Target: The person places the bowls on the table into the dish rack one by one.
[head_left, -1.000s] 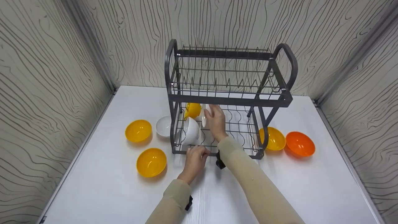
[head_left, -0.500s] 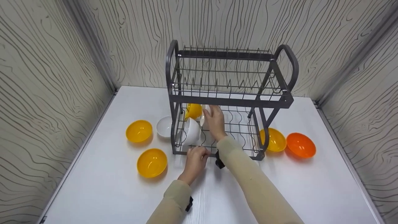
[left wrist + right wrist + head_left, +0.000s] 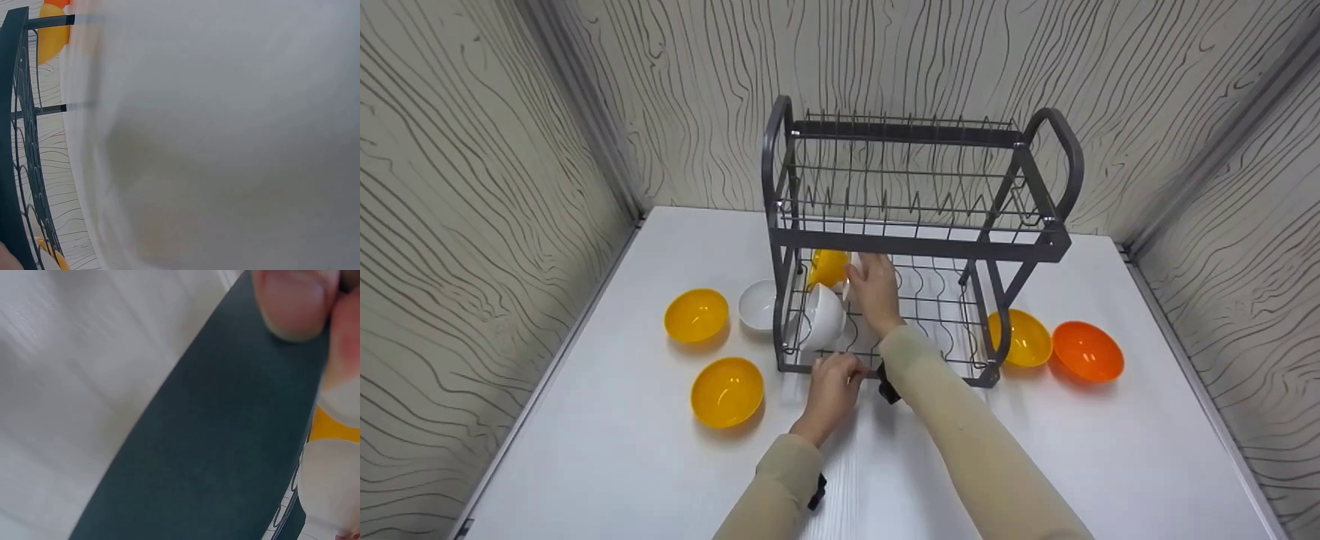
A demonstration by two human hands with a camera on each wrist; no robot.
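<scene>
A dark two-tier dish rack (image 3: 919,241) stands in the middle. My left hand (image 3: 834,382) grips the front rail of its lower tier. Inside that tier, my right hand (image 3: 875,289) holds a small white bowl (image 3: 847,291) on edge, mostly hidden behind the fingers. Just left of it, a yellow bowl (image 3: 829,267) stands tilted at the back of the tier. Nearer the front, another white bowl (image 3: 825,319) stands on its side between the wires. The right wrist view catches the rack's rail (image 3: 214,410) up close, with fingertips pressed over it.
Left of the rack, two yellow bowls (image 3: 697,316) and a white bowl (image 3: 757,305) sit on the white table (image 3: 607,420). To the right are a yellow bowl (image 3: 1027,339) and an orange bowl (image 3: 1087,351). The upper tier (image 3: 915,172) overhangs the right hand.
My right hand has shifted slightly left with the white bowl, toward the yellow bowl, and now covers more of it. The left hand stays on the rail.
</scene>
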